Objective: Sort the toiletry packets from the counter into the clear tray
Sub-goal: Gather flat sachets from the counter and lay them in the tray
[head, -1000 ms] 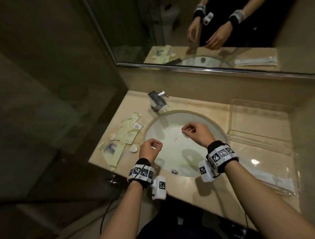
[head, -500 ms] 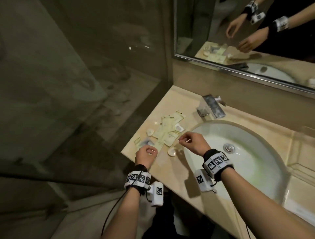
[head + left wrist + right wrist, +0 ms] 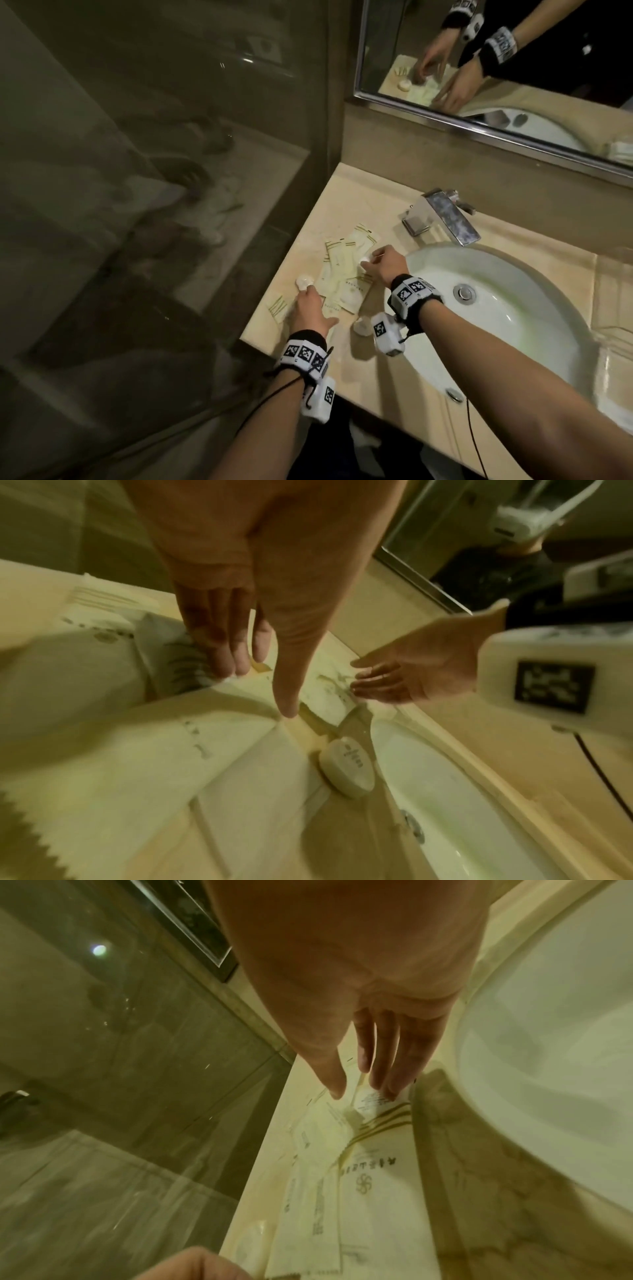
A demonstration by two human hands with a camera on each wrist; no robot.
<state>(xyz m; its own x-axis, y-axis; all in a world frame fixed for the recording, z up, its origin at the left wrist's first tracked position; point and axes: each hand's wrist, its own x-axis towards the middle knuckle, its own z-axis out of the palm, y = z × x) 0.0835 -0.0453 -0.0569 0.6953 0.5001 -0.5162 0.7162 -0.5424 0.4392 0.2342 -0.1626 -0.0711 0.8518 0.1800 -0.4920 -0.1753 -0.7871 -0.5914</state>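
Several pale cream toiletry packets (image 3: pixel 342 274) lie overlapped on the beige counter (image 3: pixel 342 202) left of the basin. My left hand (image 3: pixel 310 301) reaches over their near left side with straight fingers. In the left wrist view my left hand (image 3: pixel 260 688) has its fingertips (image 3: pixel 232 666) touching a printed packet (image 3: pixel 178 656). My right hand (image 3: pixel 368 265) lies flat at the pile's right edge. In the right wrist view my right hand (image 3: pixel 359 1092) rests straight fingers on a small white packet (image 3: pixel 373 1102). A corner of the clear tray (image 3: pixel 616 267) shows at far right.
Small white round soaps sit by my left fingertips (image 3: pixel 303 281) and near the counter's front edge (image 3: pixel 361 325). The white basin (image 3: pixel 496 308) and the chrome tap (image 3: pixel 442 216) are to the right. A glass shower wall (image 3: pixel 171 205) bounds the counter's left end. A mirror (image 3: pixel 496 51) hangs above.
The view has swung left. Both hands have moved from over the basin to the packet pile and have uncurled, their fingers now laid on the packets.
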